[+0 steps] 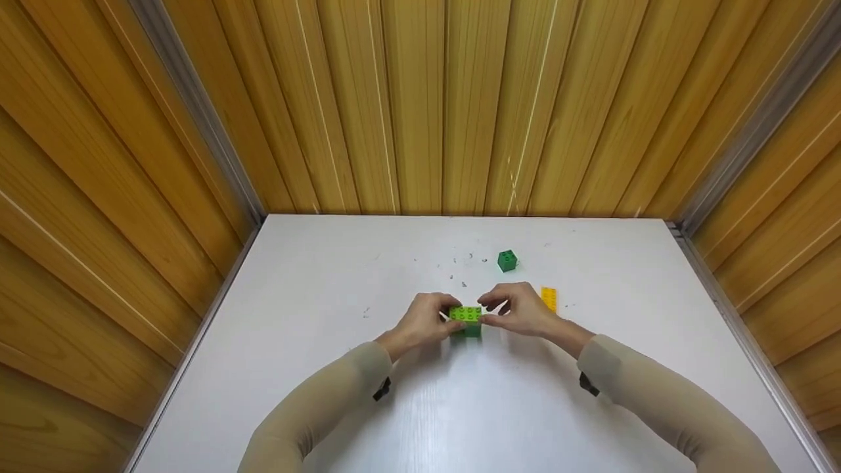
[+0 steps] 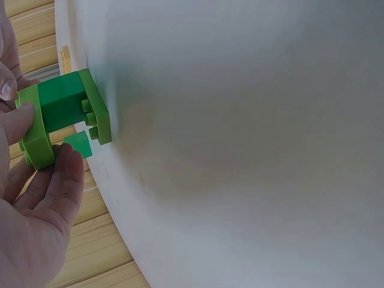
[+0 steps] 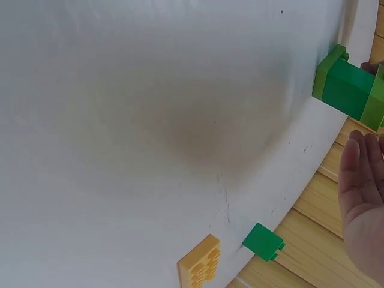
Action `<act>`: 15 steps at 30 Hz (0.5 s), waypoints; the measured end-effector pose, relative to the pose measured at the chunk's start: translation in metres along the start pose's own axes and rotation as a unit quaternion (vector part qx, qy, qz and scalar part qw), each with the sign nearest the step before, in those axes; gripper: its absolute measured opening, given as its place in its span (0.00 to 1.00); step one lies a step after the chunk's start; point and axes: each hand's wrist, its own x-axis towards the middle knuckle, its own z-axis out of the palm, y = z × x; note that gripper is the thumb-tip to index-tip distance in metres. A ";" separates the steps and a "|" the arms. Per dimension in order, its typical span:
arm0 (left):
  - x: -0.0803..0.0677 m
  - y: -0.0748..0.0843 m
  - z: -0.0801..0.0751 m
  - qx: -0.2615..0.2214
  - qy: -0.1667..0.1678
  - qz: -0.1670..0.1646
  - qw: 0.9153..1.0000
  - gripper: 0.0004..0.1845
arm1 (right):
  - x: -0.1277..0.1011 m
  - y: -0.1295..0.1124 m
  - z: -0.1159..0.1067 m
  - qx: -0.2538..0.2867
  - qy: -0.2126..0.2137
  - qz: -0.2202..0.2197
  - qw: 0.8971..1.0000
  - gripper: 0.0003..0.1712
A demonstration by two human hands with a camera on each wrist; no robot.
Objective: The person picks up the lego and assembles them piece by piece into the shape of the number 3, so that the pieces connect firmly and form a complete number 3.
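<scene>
A stack of green bricks (image 1: 466,320) stands on the white table (image 1: 328,276) between my two hands. In the left wrist view it shows a light green plate (image 2: 98,114) on the table, a dark green brick (image 2: 59,105) on that, and a light green brick (image 2: 34,129) on top. My left hand (image 1: 448,316) pinches the top brick from the left, thumb and fingers (image 2: 67,171) on it. From the right, my right hand (image 1: 489,313) holds the stack (image 3: 350,90), fingers curled over it.
A small dark green cube (image 1: 506,261) sits farther back on the table, also in the right wrist view (image 3: 263,243). A flat yellow brick (image 1: 548,299) lies just right of my right hand. Wood-panelled walls (image 1: 420,105) close in the table's back and both sides.
</scene>
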 end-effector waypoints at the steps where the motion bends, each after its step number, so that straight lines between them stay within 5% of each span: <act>1: 0.000 0.000 0.000 0.002 -0.001 0.000 1.000 0.15 | 0.000 0.000 -0.001 0.000 0.002 0.003 1.000 0.18; 15: 0.001 0.001 0.000 0.010 -0.005 -0.002 1.000 0.16 | 0.004 0.001 -0.015 -0.020 0.013 0.004 1.000 0.16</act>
